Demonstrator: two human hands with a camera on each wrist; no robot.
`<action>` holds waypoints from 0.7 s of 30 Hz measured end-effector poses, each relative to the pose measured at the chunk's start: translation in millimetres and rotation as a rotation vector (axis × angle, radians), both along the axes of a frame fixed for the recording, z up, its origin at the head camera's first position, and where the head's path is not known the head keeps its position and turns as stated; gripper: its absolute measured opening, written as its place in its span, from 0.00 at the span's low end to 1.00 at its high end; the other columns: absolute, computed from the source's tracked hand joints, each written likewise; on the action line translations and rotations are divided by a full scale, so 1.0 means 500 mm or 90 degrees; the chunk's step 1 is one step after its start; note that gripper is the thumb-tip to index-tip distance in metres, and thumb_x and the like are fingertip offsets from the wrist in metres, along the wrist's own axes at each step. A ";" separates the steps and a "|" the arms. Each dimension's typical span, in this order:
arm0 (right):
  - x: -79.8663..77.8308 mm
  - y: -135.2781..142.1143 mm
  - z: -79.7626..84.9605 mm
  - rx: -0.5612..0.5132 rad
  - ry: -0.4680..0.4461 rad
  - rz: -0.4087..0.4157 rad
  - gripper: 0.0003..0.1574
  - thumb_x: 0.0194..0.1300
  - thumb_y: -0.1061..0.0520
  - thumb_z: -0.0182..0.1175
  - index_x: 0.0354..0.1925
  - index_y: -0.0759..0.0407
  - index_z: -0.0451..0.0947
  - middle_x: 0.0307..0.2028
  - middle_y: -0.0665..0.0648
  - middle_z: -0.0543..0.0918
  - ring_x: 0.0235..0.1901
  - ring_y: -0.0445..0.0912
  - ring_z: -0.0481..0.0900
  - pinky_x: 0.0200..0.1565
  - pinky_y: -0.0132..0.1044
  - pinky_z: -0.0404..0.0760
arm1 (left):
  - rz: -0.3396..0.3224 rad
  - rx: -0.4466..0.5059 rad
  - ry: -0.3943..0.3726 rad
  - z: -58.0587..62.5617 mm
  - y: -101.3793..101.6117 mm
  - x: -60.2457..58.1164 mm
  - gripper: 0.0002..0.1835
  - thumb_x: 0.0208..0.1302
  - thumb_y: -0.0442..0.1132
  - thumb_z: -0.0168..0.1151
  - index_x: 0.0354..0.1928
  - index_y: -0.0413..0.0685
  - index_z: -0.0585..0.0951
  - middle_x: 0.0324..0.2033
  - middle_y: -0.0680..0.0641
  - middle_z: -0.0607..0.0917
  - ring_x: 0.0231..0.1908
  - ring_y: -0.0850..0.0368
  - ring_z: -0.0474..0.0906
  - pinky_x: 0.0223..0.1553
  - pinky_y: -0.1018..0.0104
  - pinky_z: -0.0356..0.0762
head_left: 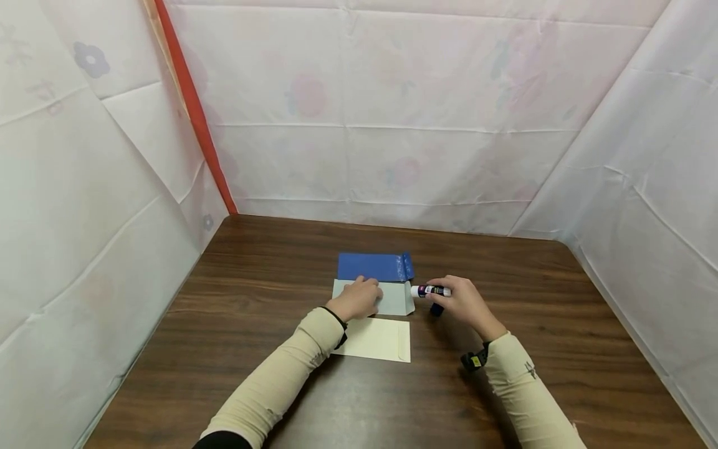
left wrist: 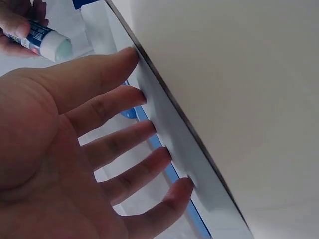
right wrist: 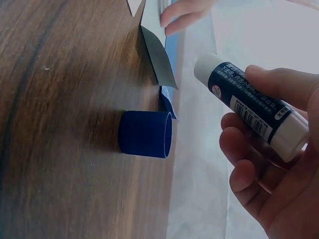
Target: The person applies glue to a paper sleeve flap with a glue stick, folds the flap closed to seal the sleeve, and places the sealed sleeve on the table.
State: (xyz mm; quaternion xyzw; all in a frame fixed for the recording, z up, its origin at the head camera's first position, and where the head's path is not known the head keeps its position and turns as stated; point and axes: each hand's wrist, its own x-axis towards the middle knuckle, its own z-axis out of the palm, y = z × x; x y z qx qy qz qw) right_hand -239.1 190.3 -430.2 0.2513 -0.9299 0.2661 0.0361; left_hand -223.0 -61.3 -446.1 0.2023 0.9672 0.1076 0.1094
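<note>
My right hand (head_left: 461, 300) grips an uncapped glue stick (right wrist: 249, 102) between thumb and fingers. Its white open end points left, near the flap of a pale grey-green envelope (head_left: 397, 299). My left hand (head_left: 360, 299) presses its spread fingertips on that envelope, and the left wrist view shows the fingers reaching down to the paper. The envelope's flap (right wrist: 159, 57) sticks out at the right end, tilted up from the table. Beneath my right hand stands the dark blue glue cap (right wrist: 144, 133), its open end up.
Behind the grey-green envelope lies a blue envelope (head_left: 367, 267), with whitish smears on its right-hand flap. A cream envelope (head_left: 376, 340) lies in front, partly under the left wrist. The brown wooden table (head_left: 252, 262) is walled by white printed sheets (head_left: 348, 106).
</note>
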 end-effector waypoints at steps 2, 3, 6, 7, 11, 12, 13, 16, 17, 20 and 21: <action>-0.004 -0.003 -0.002 0.008 -0.001 0.008 0.16 0.60 0.56 0.68 0.46 0.62 0.85 0.35 0.59 0.86 0.29 0.43 0.73 0.31 0.35 0.72 | 0.002 0.000 0.003 0.000 0.002 0.001 0.14 0.66 0.41 0.64 0.52 0.50 0.84 0.56 0.46 0.78 0.52 0.46 0.70 0.46 0.47 0.76; -0.006 -0.005 -0.002 0.010 -0.001 0.013 0.16 0.60 0.56 0.68 0.46 0.62 0.85 0.35 0.58 0.86 0.28 0.43 0.73 0.31 0.35 0.71 | 0.003 -0.002 0.003 0.001 0.004 0.001 0.13 0.66 0.40 0.63 0.51 0.50 0.84 0.56 0.46 0.78 0.53 0.45 0.70 0.47 0.46 0.76; -0.015 -0.011 0.000 0.022 0.006 0.030 0.16 0.61 0.57 0.67 0.47 0.62 0.85 0.35 0.58 0.85 0.29 0.43 0.73 0.32 0.36 0.71 | 0.007 -0.006 0.008 0.000 0.009 0.001 0.11 0.66 0.40 0.63 0.49 0.49 0.85 0.55 0.46 0.79 0.53 0.44 0.70 0.48 0.44 0.76; -0.018 -0.013 0.001 0.026 0.008 0.033 0.16 0.61 0.57 0.67 0.47 0.62 0.85 0.35 0.58 0.85 0.29 0.43 0.73 0.32 0.36 0.71 | 0.009 -0.009 0.010 -0.001 0.011 0.001 0.11 0.66 0.40 0.63 0.48 0.50 0.85 0.56 0.47 0.78 0.53 0.44 0.70 0.48 0.43 0.76; -0.028 -0.021 0.004 0.035 0.000 0.035 0.17 0.61 0.54 0.68 0.47 0.60 0.85 0.36 0.57 0.86 0.31 0.43 0.76 0.34 0.37 0.73 | 0.013 -0.026 0.013 -0.001 0.016 0.000 0.10 0.65 0.40 0.64 0.47 0.50 0.85 0.61 0.49 0.77 0.55 0.44 0.70 0.47 0.45 0.77; -0.030 -0.023 0.004 0.035 -0.001 0.035 0.17 0.61 0.54 0.68 0.47 0.60 0.85 0.37 0.57 0.86 0.32 0.44 0.76 0.34 0.37 0.73 | 0.014 -0.029 0.011 -0.001 0.016 0.000 0.11 0.65 0.40 0.64 0.48 0.50 0.85 0.61 0.49 0.77 0.55 0.44 0.70 0.47 0.46 0.77; -0.031 -0.024 0.003 0.036 -0.003 0.035 0.17 0.61 0.54 0.68 0.47 0.60 0.85 0.37 0.57 0.85 0.31 0.44 0.76 0.34 0.37 0.73 | 0.014 -0.031 0.009 0.000 0.016 -0.001 0.12 0.65 0.40 0.64 0.49 0.50 0.84 0.61 0.49 0.77 0.55 0.45 0.70 0.46 0.47 0.77; -0.034 -0.027 0.002 0.031 -0.002 0.037 0.17 0.61 0.53 0.68 0.47 0.60 0.85 0.36 0.57 0.85 0.31 0.43 0.75 0.33 0.37 0.72 | 0.016 -0.029 0.003 -0.002 0.016 -0.002 0.13 0.65 0.40 0.64 0.51 0.49 0.82 0.58 0.49 0.79 0.53 0.47 0.71 0.45 0.49 0.77; -0.035 -0.027 0.001 0.028 -0.001 0.038 0.17 0.61 0.53 0.68 0.47 0.60 0.85 0.36 0.57 0.85 0.31 0.43 0.75 0.33 0.37 0.72 | 0.016 -0.028 0.002 -0.002 0.016 -0.003 0.14 0.65 0.40 0.64 0.52 0.49 0.81 0.57 0.48 0.79 0.52 0.47 0.71 0.44 0.50 0.77; -0.038 -0.031 -0.001 0.023 -0.003 0.038 0.18 0.61 0.53 0.68 0.47 0.60 0.85 0.35 0.57 0.85 0.29 0.43 0.74 0.32 0.36 0.71 | 0.013 -0.026 -0.003 0.000 0.016 -0.003 0.14 0.66 0.40 0.63 0.52 0.48 0.81 0.54 0.47 0.80 0.50 0.48 0.70 0.43 0.52 0.77; -0.038 -0.032 -0.001 0.023 -0.005 0.036 0.18 0.61 0.53 0.68 0.47 0.60 0.85 0.35 0.56 0.85 0.30 0.43 0.73 0.32 0.36 0.70 | 0.012 -0.028 -0.003 0.002 0.016 -0.003 0.14 0.66 0.41 0.63 0.51 0.48 0.81 0.53 0.47 0.80 0.49 0.49 0.70 0.42 0.53 0.77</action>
